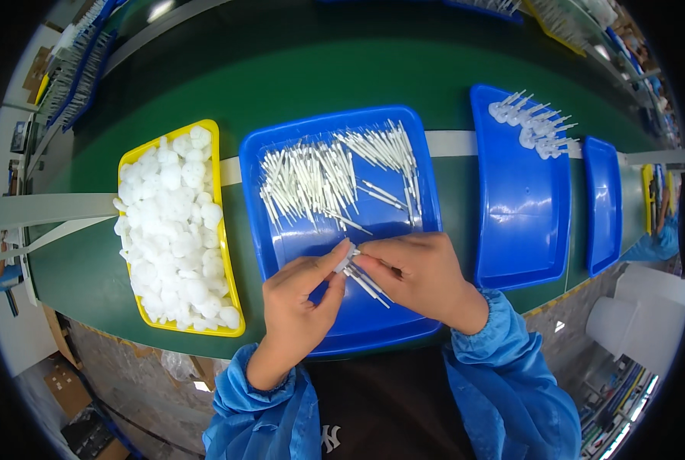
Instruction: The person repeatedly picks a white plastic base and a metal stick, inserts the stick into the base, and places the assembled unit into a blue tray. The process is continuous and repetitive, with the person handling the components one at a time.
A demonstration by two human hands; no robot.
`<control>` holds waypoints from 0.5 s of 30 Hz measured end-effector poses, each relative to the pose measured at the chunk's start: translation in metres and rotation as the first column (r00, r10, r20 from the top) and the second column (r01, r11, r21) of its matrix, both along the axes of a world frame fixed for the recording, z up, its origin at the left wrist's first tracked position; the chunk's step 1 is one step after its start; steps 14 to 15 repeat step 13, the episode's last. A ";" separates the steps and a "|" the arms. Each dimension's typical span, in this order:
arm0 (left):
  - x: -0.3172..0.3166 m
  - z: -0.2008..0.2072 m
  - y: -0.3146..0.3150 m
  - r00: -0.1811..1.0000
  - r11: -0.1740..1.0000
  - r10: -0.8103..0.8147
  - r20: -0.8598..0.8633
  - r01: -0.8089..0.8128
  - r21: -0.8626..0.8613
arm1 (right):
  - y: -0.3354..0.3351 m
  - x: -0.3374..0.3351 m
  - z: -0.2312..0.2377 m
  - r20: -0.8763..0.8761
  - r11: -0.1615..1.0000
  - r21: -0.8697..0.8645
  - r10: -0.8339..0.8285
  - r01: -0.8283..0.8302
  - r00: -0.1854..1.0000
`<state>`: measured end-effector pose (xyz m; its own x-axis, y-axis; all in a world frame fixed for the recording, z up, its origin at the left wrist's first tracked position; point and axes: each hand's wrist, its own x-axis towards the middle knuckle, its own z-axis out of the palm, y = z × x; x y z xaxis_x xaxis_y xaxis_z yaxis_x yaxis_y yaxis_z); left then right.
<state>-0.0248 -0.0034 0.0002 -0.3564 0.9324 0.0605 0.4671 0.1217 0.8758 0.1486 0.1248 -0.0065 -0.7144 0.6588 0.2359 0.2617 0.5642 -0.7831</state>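
Observation:
Over the middle blue tray (335,341) my two hands meet. My left hand (300,295) pinches a small white plastic piece (345,259) between thumb and fingers. Closed against that piece from the other side, my right hand (423,272) has its fingertips together, and they hide what they grip. Several thin white sticks (369,287) show just below the fingertips; I cannot tell whether they are held or lie in the tray. Many more thin white sticks with fine metal-like tips (308,180) lie in the far half of the tray.
Left stands a yellow tray (231,295) heaped with white rounded plastic pieces (174,230). A blue tray (519,238) on the right holds white pieces with sticks standing out of them (534,123). Beyond it is another blue tray (604,207). A person's blue sleeve (657,244) shows at far right.

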 end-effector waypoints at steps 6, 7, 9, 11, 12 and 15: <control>0.011 0.004 0.010 0.898 0.997 0.038 0.438 -0.065 0.047 | -0.007 0.011 0.007 0.034 0.997 0.001 -0.082 0.082 0.996; 0.014 0.008 0.013 0.802 0.992 0.072 0.593 -0.118 0.040 | -0.007 0.014 0.007 0.020 0.997 0.030 -0.074 0.074 0.997; 0.005 -0.003 0.008 0.870 0.998 -0.053 0.490 0.032 0.050 | -0.005 0.016 0.008 -0.014 0.995 0.076 -0.065 0.066 0.998; -0.003 -0.008 0.003 0.937 0.989 -0.145 0.317 0.135 0.054 | 0.000 0.017 0.009 -0.053 0.992 0.111 -0.061 0.067 0.997; -0.006 -0.007 0.001 0.966 0.985 -0.171 0.195 0.163 0.057 | 0.000 0.020 0.008 -0.088 0.998 -0.039 -0.053 0.050 0.995; -0.007 -0.004 0.000 0.979 0.980 -0.194 0.069 0.190 0.056 | 0.001 0.025 0.007 -0.123 0.982 -0.189 -0.051 0.027 0.991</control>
